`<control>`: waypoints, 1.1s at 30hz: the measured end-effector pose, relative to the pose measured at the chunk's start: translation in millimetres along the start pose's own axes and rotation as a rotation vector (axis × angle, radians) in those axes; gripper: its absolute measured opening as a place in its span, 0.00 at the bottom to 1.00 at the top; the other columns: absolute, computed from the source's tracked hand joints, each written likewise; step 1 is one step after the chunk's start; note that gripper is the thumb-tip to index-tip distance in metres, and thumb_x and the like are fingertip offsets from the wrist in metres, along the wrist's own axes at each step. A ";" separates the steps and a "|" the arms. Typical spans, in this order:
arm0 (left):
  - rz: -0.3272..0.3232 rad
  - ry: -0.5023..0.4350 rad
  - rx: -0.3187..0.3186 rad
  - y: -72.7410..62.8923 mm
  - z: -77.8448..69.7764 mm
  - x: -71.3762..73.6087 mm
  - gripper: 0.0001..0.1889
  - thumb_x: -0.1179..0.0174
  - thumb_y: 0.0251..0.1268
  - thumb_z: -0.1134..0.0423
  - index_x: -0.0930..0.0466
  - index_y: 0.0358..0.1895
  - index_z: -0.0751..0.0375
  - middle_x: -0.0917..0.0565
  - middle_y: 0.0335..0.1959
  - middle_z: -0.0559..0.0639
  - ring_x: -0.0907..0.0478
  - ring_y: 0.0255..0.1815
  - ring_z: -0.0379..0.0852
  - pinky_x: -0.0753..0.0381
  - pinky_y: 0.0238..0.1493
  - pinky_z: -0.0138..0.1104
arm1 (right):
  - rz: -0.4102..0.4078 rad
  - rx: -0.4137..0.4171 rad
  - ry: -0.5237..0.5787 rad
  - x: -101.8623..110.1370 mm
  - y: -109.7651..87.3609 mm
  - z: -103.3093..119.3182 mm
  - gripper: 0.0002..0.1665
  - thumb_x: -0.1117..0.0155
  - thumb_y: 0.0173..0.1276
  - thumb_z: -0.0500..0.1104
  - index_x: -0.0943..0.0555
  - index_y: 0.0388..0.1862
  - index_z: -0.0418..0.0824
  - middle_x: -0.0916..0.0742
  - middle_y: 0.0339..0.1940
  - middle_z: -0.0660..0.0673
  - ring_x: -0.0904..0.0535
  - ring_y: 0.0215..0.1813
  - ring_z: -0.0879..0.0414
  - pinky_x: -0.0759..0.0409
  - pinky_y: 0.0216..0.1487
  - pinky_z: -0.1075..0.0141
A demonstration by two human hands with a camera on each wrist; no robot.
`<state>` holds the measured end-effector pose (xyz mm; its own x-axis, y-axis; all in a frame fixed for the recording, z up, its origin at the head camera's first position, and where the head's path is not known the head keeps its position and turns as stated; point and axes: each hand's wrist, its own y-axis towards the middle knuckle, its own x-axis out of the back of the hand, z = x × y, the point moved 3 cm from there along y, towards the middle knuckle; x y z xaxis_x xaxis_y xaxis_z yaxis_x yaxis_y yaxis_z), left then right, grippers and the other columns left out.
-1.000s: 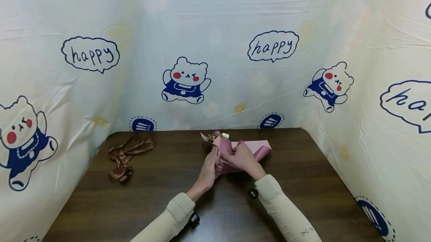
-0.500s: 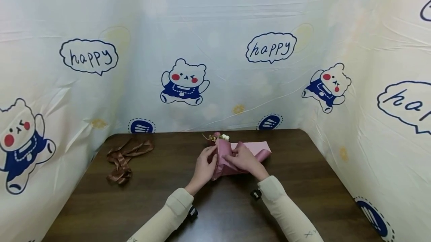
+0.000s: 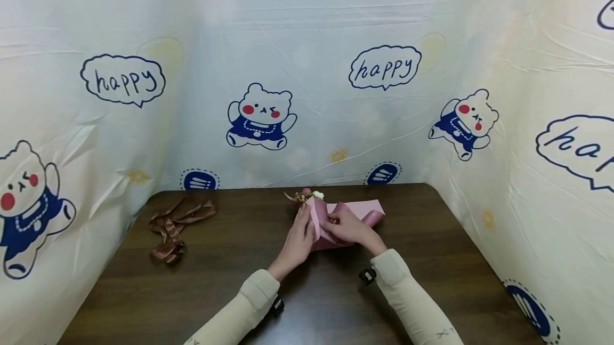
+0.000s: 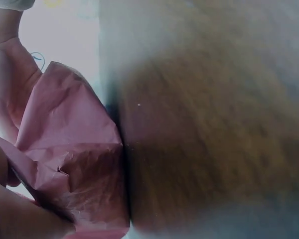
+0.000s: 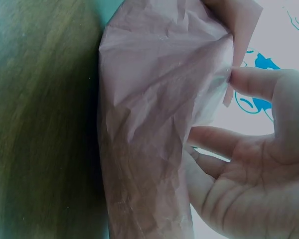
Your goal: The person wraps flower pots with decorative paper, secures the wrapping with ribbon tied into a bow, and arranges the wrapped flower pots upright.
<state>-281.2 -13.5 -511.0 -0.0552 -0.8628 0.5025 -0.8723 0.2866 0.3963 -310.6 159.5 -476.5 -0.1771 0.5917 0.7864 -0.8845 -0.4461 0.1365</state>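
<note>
Pink wrapping paper (image 3: 320,214) lies folded round a small bunch of flowers (image 3: 312,194), whose pink and white heads show at the top end. Along the paper's left side rests my left hand (image 3: 298,238), its fingers fairly straight and pressing the folded edge. My right hand (image 3: 352,227) pinches a fold nearer the middle; the right wrist view shows its thumb (image 5: 256,82) at the edge of the creased pink paper (image 5: 149,109). In the left wrist view, my left fingers (image 4: 20,214) lie against the creased paper (image 4: 70,119). Most of the stems' length is hidden inside.
A loose brown ribbon (image 3: 170,230) lies bunched on the left of the dark wooden table (image 3: 216,291). The paper's unrolled right part (image 3: 369,208) spreads behind the right hand. A patterned curtain (image 3: 316,41) encloses the table's back and sides.
My left hand lifted off the paper's left edge with bent fingers, then laid them straighter against it again. The right hand has stayed at its fold, almost unmoved.
</note>
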 end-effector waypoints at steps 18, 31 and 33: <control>0.100 0.197 -0.040 1.0 -4.8 -1.5 0.26 0.57 0.82 0.61 0.37 0.78 0.62 0.47 0.81 0.70 0.52 0.81 0.69 0.42 0.75 0.59 | 0.025 -0.166 -0.012 -0.3 -7.8 3.8 0.22 0.38 0.75 0.53 0.12 0.50 0.37 0.12 0.34 0.40 0.22 0.35 0.54 0.22 0.43 0.58; 0.088 0.259 -0.015 -2.7 -5.3 -4.2 0.25 0.57 0.84 0.56 0.33 0.76 0.59 0.49 0.80 0.71 0.53 0.81 0.69 0.41 0.76 0.58 | 0.051 -0.123 0.017 -9.7 -7.0 2.3 0.25 0.40 0.76 0.54 0.15 0.58 0.38 0.19 0.21 0.49 0.23 0.28 0.58 0.24 0.33 0.64; 0.085 0.277 -0.020 -2.9 -5.8 -3.2 0.25 0.57 0.84 0.55 0.32 0.75 0.59 0.48 0.80 0.72 0.53 0.81 0.70 0.41 0.76 0.58 | 0.056 -0.093 0.034 -10.7 -6.7 4.6 0.22 0.41 0.77 0.54 0.13 0.53 0.39 0.21 0.18 0.53 0.24 0.25 0.60 0.25 0.30 0.67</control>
<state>-275.6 -9.2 -509.3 0.0093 -0.6892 0.7245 -0.8603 0.3639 0.3572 -300.8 153.1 -483.0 -0.2403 0.5908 0.7702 -0.9087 -0.4159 0.0355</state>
